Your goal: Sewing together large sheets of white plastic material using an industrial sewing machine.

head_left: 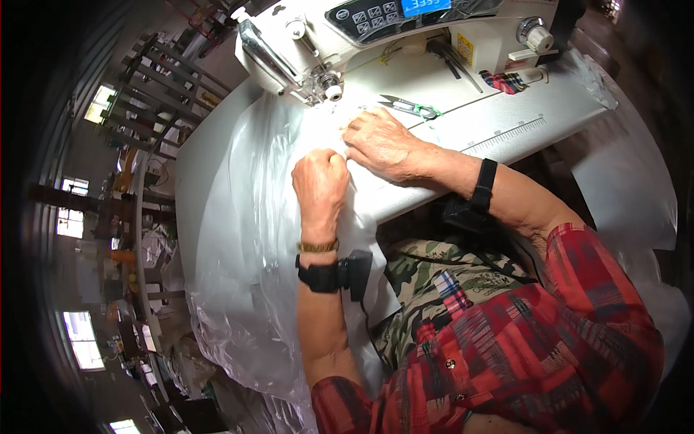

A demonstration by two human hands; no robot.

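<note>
Under the bright light of a white sewing machine [289, 61] lies a thin, whitish translucent plastic sheet [249, 195], spread over the table and hanging off its front left. My left hand [320, 181] is closed in a fist on the sheet, just in front of the needle area. To its right, my right hand [383, 143] has curled fingers pinching the sheet's edge close to the presser foot. Glare and my fingers hide the exact grip and the needle point. Thread snips [408, 108] with green on the handle lie just beyond my right hand.
A control panel with a lit display [426, 7] tops the machine. A plaid cloth scrap [504, 82] and a dark tool [448, 58] lie under its arm. A printed ruler scale [506, 134] runs along the table's front right. More plastic sheet [629, 166] hangs at the right.
</note>
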